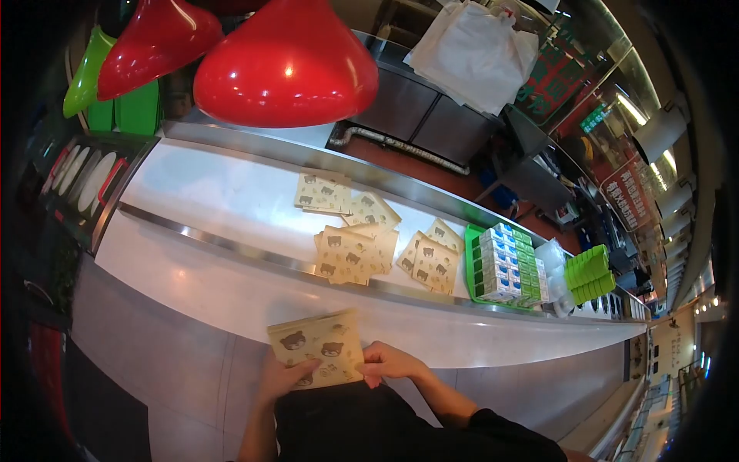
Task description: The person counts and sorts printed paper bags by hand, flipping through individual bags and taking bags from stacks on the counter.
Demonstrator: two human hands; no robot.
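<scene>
A brown paper bag (pixel 327 339) printed with bear faces is held up in front of my body, just before the counter edge. My left hand (pixel 283 375) grips it from the lower left, thumb across the printed front and the other fingers hidden behind. At the lower right edge, my right hand (pixel 391 362) pinches the same bag with closed fingers. On the counter beyond lie loose piles of matching bear-print bags: one pile (pixel 346 254) nearest, another (pixel 322 191) farther back, and a smaller one (pixel 435 258) to the right.
Red lamp shades (pixel 285 69) hang low over the white counter (pixel 208 181). A green tray (pixel 471 266) bears stacked small boxes (pixel 504 266); green stacked containers (pixel 590 275) stand to its right. A metal rail (pixel 208 239) runs along the counter. Plates (pixel 96 182) sit in a rack at left.
</scene>
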